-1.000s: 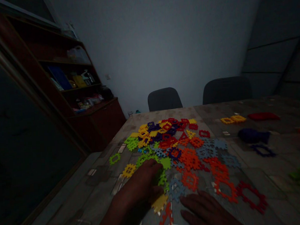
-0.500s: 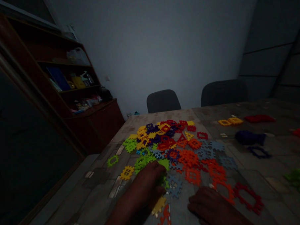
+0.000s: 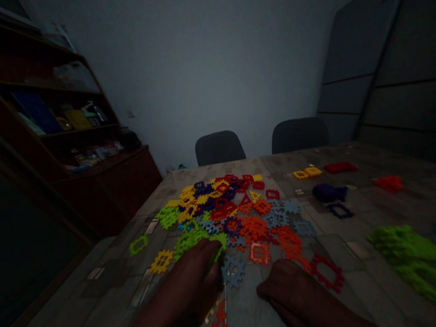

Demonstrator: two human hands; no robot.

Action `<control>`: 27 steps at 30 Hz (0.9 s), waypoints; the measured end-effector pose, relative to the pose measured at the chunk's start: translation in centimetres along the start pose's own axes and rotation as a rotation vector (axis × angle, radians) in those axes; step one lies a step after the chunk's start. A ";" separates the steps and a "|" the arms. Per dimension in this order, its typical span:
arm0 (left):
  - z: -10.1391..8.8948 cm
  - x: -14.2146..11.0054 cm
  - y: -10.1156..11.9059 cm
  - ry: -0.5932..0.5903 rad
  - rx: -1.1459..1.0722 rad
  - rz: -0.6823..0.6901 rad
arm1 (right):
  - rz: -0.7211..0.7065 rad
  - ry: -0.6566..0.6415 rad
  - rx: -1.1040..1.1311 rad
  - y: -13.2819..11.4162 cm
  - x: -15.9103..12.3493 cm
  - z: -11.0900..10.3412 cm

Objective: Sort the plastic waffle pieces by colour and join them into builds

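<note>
My left hand (image 3: 196,273) is closed at the near edge of a heap of interlocking plastic pieces (image 3: 219,202). A green interlocking piece (image 3: 217,254) shows between its thumb and fingers. Just right of that hand lies a grey-blue square piece (image 3: 233,271). Below it, a yellow piece is mostly covered, with an orange-red piece (image 3: 218,320) alongside. My right hand (image 3: 290,288) rests low with its fingers curled in; whatever they may hold is hidden. Near it are an orange window-shaped piece (image 3: 259,253) and a dark red frame piece (image 3: 327,273).
Toward the right of the table (image 3: 355,249) are a green stack (image 3: 405,244), a purple bundle (image 3: 329,193), a red stack (image 3: 340,167), orange pieces (image 3: 389,184) and yellow pieces (image 3: 307,172). Two chairs (image 3: 220,148) stand behind. A shelf unit (image 3: 107,187) is at left.
The view has swung right, bringing more of the green stack into sight. My left hand has closed on a green piece. My right hand's fingers have curled in more.
</note>
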State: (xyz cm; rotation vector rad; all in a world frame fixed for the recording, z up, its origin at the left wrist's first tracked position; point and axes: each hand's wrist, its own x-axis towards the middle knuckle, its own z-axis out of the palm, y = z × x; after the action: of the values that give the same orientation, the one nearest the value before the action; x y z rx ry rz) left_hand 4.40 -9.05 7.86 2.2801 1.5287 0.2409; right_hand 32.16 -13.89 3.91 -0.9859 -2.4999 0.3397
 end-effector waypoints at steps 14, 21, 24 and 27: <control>5.4 -1.8 3.8 -0.145 -0.334 0.166 | 0.150 0.281 -0.089 3.7 -0.3 -1.7; -0.6 -0.9 -2.3 0.154 -0.064 0.065 | 0.219 0.148 -0.064 3.5 -0.1 -1.4; -1.1 -0.3 -3.9 0.126 0.037 0.007 | 0.190 0.044 -0.001 2.4 -0.1 -0.5; -1.0 0.1 -3.5 0.077 0.067 -0.043 | 0.141 0.042 0.011 1.7 -0.3 0.2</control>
State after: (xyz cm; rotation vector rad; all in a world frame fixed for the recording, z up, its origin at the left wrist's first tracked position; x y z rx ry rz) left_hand 1.14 -7.61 7.38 2.3115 1.6456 0.2725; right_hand 33.29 -12.89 2.95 -1.1563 -2.3941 0.3710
